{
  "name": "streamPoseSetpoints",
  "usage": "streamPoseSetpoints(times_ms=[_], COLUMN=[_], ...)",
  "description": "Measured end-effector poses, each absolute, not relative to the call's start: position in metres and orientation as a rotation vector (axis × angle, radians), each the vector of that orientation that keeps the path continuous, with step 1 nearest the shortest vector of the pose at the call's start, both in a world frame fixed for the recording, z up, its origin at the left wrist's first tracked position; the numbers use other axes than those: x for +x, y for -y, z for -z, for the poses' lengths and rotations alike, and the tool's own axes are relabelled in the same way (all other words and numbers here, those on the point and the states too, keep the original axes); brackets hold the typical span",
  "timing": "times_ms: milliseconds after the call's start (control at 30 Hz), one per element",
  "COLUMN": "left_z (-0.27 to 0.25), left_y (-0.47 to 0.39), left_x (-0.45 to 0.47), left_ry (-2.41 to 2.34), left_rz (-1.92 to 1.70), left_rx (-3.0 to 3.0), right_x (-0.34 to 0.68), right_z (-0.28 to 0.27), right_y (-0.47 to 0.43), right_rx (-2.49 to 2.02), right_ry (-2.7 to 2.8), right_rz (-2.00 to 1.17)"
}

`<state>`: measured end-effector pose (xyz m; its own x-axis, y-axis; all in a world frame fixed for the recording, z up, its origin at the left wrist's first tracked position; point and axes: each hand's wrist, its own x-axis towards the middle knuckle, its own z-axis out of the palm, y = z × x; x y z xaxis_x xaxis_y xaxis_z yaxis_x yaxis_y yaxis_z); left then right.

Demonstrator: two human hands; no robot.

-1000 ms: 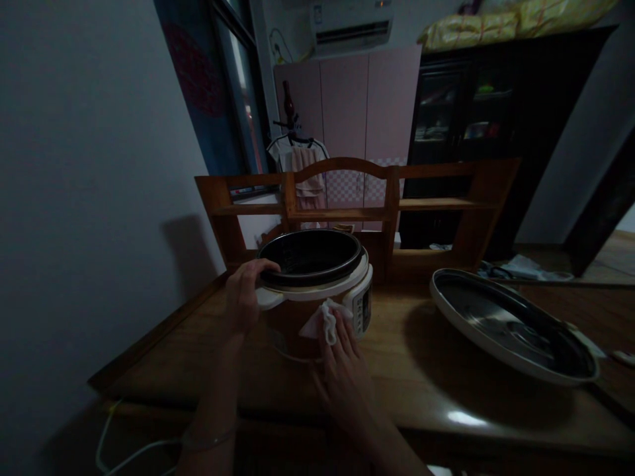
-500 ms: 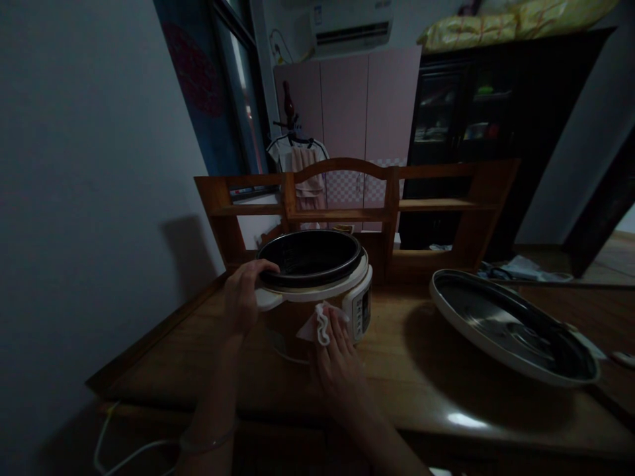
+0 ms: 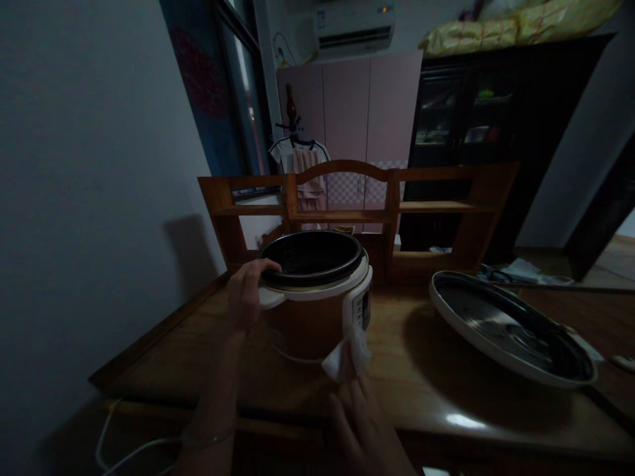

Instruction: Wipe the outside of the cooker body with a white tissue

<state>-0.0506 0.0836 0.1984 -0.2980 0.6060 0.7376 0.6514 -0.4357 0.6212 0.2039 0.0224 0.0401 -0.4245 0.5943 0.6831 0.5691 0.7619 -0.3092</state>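
An electric pressure cooker with a brown body and white trim stands on the wooden table, its lid off. The dark inner pot sits inside it. My left hand grips the cooker's rim on the left, fingertips over the pot's edge, close to the white side handle. In my right hand is a crumpled white tissue, held at the lower front right of the cooker, just under the control panel. The fingers are slightly blurred.
To the right, the round lid lies underside up on the table. A wooden shelf rack rises behind the cooker. At the left is a wall, and a white cable hangs at the lower left.
My right hand has moved down and to the right with the tissue, from the cooker's front body to below the control panel. My left hand stays on the rim.
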Motion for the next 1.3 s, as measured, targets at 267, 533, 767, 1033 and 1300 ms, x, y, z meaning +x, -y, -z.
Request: streamPoseSetpoints(times_ms=[267, 533, 767, 1033, 1300], left_z=[-0.199, -0.200, -0.199, -0.200, -0.201], left_y=[-0.083, -0.081, -0.083, -0.081, -0.082], left_x=[-0.051, -0.051, -0.053, -0.051, -0.051], left_ry=[1.647, 1.667, 1.619, 1.620, 1.627], left_rz=[1.840, 1.801, 1.773, 1.751, 1.731], left_rx=[-1.846, -1.865, -1.872, -1.861, -1.872], right_x=[0.211, 0.194, 0.206, 0.211, 0.218], right_z=[-0.086, -0.074, -0.055, -0.044, -0.014], right_y=[-0.047, -0.072, -0.061, -0.053, -0.050], right_rx=[-0.915, -0.863, -0.948, -1.001, -1.035], right_ry=[2.099, 2.181, 2.264, 2.355, 2.370], right_rz=[-0.019, 0.060, 0.167, 0.235, 0.205])
